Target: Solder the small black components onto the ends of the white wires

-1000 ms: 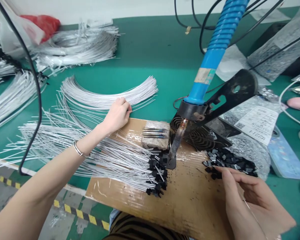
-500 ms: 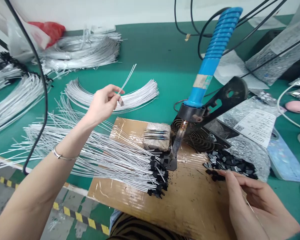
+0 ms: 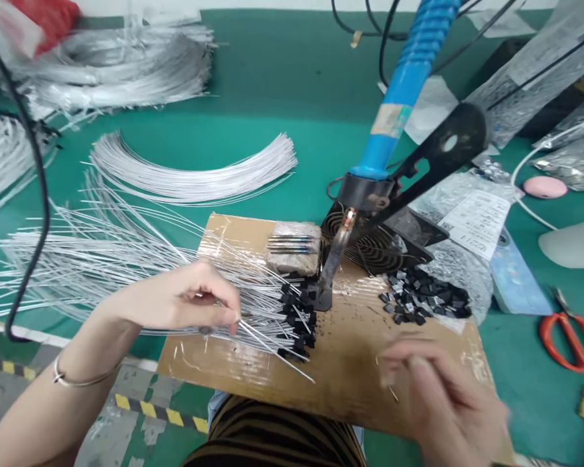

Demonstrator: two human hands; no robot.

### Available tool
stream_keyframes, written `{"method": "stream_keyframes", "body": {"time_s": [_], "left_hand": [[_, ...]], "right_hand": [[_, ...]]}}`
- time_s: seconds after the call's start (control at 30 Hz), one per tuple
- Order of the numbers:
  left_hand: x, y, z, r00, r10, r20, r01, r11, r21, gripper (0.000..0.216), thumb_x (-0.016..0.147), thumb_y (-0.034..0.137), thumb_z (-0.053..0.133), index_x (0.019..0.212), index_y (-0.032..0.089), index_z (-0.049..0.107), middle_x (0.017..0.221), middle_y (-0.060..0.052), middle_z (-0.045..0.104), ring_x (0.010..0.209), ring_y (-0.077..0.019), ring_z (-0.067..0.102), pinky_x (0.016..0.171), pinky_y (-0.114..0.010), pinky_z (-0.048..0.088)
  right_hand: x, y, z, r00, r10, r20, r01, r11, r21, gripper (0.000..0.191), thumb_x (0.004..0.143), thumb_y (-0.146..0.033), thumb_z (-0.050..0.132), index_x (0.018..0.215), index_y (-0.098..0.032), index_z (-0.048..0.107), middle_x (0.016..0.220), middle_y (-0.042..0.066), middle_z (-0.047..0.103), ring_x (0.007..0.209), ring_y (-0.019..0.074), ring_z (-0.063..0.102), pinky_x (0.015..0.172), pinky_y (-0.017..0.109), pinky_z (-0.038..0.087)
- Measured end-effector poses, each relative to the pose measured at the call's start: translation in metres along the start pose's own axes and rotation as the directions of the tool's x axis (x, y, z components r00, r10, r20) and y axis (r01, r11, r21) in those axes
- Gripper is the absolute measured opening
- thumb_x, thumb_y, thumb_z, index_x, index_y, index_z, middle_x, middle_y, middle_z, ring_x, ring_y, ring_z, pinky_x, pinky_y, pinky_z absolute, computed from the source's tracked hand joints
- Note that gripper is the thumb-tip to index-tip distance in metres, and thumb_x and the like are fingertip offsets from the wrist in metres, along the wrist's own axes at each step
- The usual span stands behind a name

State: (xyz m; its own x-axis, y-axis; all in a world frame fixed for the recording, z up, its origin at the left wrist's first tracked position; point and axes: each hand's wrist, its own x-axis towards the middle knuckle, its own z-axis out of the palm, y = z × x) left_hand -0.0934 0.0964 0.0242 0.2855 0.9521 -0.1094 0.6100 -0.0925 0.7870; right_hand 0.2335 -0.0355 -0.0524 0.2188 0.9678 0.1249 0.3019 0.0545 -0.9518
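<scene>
My left hand [image 3: 185,301] pinches a thin white wire [image 3: 277,353] whose free end points right, low over the cardboard board [image 3: 350,363]. It hovers above a spread of white wires with black end caps [image 3: 299,318]. My right hand [image 3: 438,395] is blurred by motion at the board's near right edge, fingers curled together; what they hold I cannot make out. A pile of small black caps [image 3: 418,301] lies just beyond it. A blue-handled soldering iron [image 3: 384,123] stands clamped at the board's far edge, its tip [image 3: 328,275] pointing down at the board.
A curved bundle of white wires [image 3: 189,175] lies on the green table, with larger bundles [image 3: 117,65] at the far left. A black cable [image 3: 34,194] hangs at the left. Red scissors [image 3: 571,331] lie at the right, bagged parts [image 3: 472,217] behind the caps.
My left hand has carried one wire from the curved bundle down toward me over the board. My right hand left the cap pile and drew back to the board's near edge.
</scene>
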Motion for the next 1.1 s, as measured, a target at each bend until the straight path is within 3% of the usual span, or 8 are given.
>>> {"method": "stream_keyframes", "body": {"time_s": [0.03, 0.13, 0.3, 0.5, 0.7, 0.87, 1.0, 1.1], "left_hand": [[-0.003, 0.000, 0.008, 0.999, -0.005, 0.039, 0.006, 1.000, -0.023, 0.030, 0.090, 0.052, 0.074, 0.092, 0.024, 0.082, 0.057, -0.002, 0.064, 0.057, -0.0186, 0.059, 0.050, -0.029, 0.043], [-0.008, 0.001, 0.025, 0.980, -0.014, 0.200, 0.035, 0.994, -0.102, 0.027, 0.091, 0.049, 0.073, 0.084, 0.024, 0.081, 0.055, -0.001, 0.062, 0.053, -0.0166, 0.053, 0.048, -0.028, 0.039], [-0.011, -0.002, 0.029, 0.847, 0.013, 0.531, 0.115, 0.972, -0.207, 0.029, 0.097, 0.033, 0.066, 0.074, 0.023, 0.079, 0.056, -0.001, 0.063, 0.051, -0.0139, 0.044, 0.047, -0.030, 0.029], [-0.014, 0.001, 0.032, 0.893, 0.010, 0.450, 0.109, 0.965, -0.238, 0.032, 0.097, 0.029, 0.063, 0.068, 0.022, 0.070, 0.061, -0.001, 0.062, 0.057, -0.0145, 0.047, 0.052, -0.029, 0.034], [-0.014, 0.006, 0.037, 0.877, -0.001, 0.480, 0.117, 0.970, -0.212, 0.034, 0.098, 0.030, 0.060, 0.066, 0.021, 0.065, 0.058, 0.001, 0.053, 0.055, -0.0139, 0.040, 0.050, -0.030, 0.029], [-0.016, 0.004, 0.038, 0.866, 0.014, 0.500, 0.084, 0.981, -0.173, 0.035, 0.101, 0.030, 0.055, 0.069, 0.020, 0.066, 0.059, 0.001, 0.059, 0.054, -0.0138, 0.046, 0.051, -0.029, 0.032], [-0.026, 0.017, 0.051, 0.877, 0.006, 0.480, 0.016, 0.999, -0.041, 0.026, 0.104, 0.030, 0.053, 0.099, 0.020, 0.077, 0.076, -0.003, 0.074, 0.061, -0.0166, 0.060, 0.055, -0.028, 0.039], [-0.032, 0.033, 0.069, 0.906, 0.087, 0.414, -0.095, 0.995, -0.001, 0.024, 0.101, 0.021, 0.055, 0.115, 0.022, 0.074, 0.091, -0.005, 0.076, 0.078, -0.0194, 0.068, 0.069, -0.028, 0.048]], "right_hand": [[-0.002, -0.008, 0.007, 0.989, -0.004, 0.147, -0.006, 0.998, 0.068, 0.017, 0.100, -0.031, 0.071, 0.087, -0.025, 0.078, 0.069, 0.000, 0.068, 0.064, 0.0163, 0.064, 0.055, 0.024, 0.048], [-0.004, -0.023, 0.028, 0.934, 0.115, 0.338, -0.183, 0.967, 0.177, 0.015, 0.100, -0.035, 0.072, 0.090, -0.024, 0.078, 0.078, 0.001, 0.069, 0.063, 0.0133, 0.060, 0.056, 0.024, 0.047], [-0.006, -0.021, 0.045, 0.913, 0.245, 0.326, -0.328, 0.917, 0.229, 0.027, 0.095, -0.031, 0.079, 0.072, -0.020, 0.071, 0.067, -0.001, 0.062, 0.054, 0.0094, 0.047, 0.049, 0.023, 0.033], [-0.009, -0.015, 0.053, 0.889, 0.344, 0.301, -0.430, 0.854, 0.295, 0.030, 0.087, -0.035, 0.087, 0.068, -0.019, 0.072, 0.063, -0.002, 0.062, 0.052, 0.0087, 0.043, 0.048, 0.024, 0.030], [-0.007, -0.011, 0.055, 0.887, 0.329, 0.324, -0.427, 0.851, 0.305, 0.028, 0.090, -0.036, 0.086, 0.070, -0.019, 0.073, 0.064, -0.002, 0.063, 0.050, 0.0084, 0.043, 0.048, 0.024, 0.031], [-0.004, -0.012, 0.052, 0.914, 0.260, 0.312, -0.349, 0.896, 0.274, 0.029, 0.095, -0.032, 0.081, 0.071, -0.020, 0.070, 0.065, -0.003, 0.060, 0.057, 0.0106, 0.047, 0.054, 0.025, 0.034], [-0.002, -0.015, 0.052, 0.921, 0.197, 0.335, -0.284, 0.930, 0.233, 0.030, 0.100, -0.030, 0.075, 0.073, -0.021, 0.067, 0.068, -0.002, 0.058, 0.062, 0.0124, 0.051, 0.057, 0.026, 0.036], [-0.001, -0.017, 0.053, 0.930, 0.153, 0.334, -0.225, 0.956, 0.187, 0.028, 0.101, -0.029, 0.073, 0.074, -0.021, 0.068, 0.070, -0.002, 0.058, 0.063, 0.0135, 0.052, 0.058, 0.027, 0.037]]}}
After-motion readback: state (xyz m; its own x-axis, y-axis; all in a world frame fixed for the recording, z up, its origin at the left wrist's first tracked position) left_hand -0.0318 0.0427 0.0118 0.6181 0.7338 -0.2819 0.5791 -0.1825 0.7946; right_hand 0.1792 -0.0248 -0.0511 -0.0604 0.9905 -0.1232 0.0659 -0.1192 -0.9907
